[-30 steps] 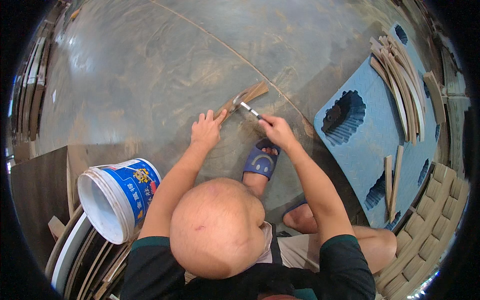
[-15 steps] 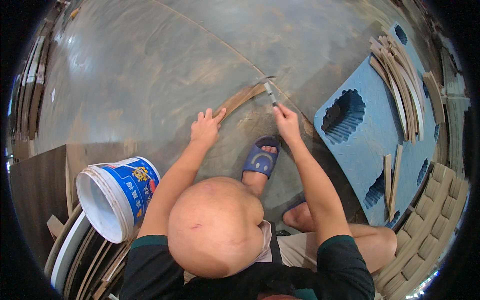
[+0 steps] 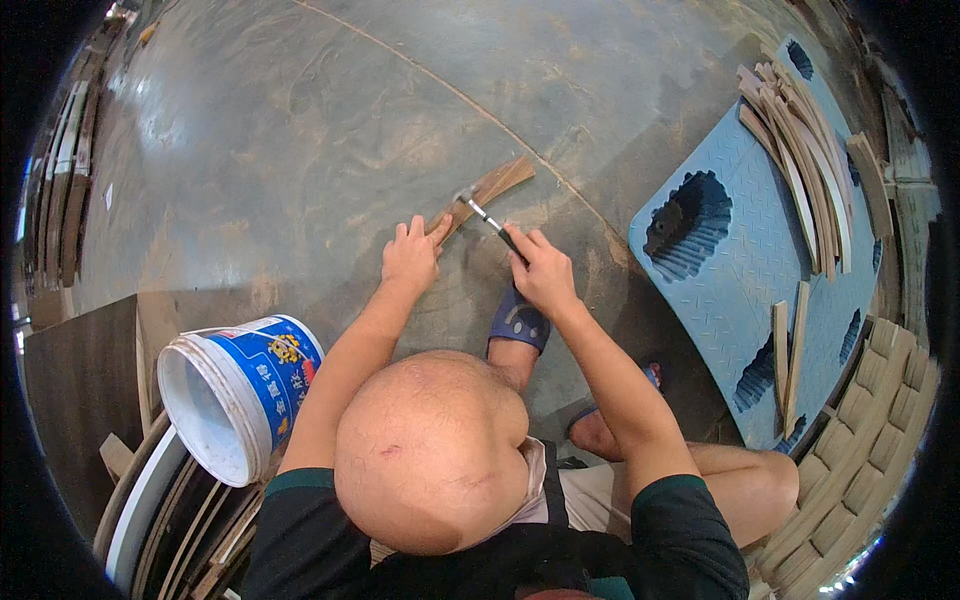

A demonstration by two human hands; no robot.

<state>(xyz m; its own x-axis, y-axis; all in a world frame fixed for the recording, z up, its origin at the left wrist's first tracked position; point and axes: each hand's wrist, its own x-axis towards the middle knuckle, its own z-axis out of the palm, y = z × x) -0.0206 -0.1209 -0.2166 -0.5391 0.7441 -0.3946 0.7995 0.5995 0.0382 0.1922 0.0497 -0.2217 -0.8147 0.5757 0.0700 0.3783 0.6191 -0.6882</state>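
Note:
A curved wooden strip (image 3: pixel 510 179) lies on the grey floor in front of me. My left hand (image 3: pixel 410 256) grips its near end, with the index finger stretched along the wood. The hammer (image 3: pixel 484 212), with a metal shank and a dark grip, is held in my right hand (image 3: pixel 546 274), fingers wrapped round the handle. Its head is over the strip, just beyond my left fingertips; whether it touches the wood I cannot tell. The palm side of my left hand is hidden.
A blue plastic pallet (image 3: pixel 690 300) at the right bears stacked curved wooden strips (image 3: pixel 800 160) and two short pieces. A white-and-blue bucket (image 3: pixel 240 390) lies tilted at the left by more boards (image 3: pixel 150 500). My slippered foot (image 3: pixel 518 322) is close below the hammer.
The hammer has moved left along the strip, from its far end to near my left hand. My right hand has shifted left and slightly nearer; my left hand has stayed in place.

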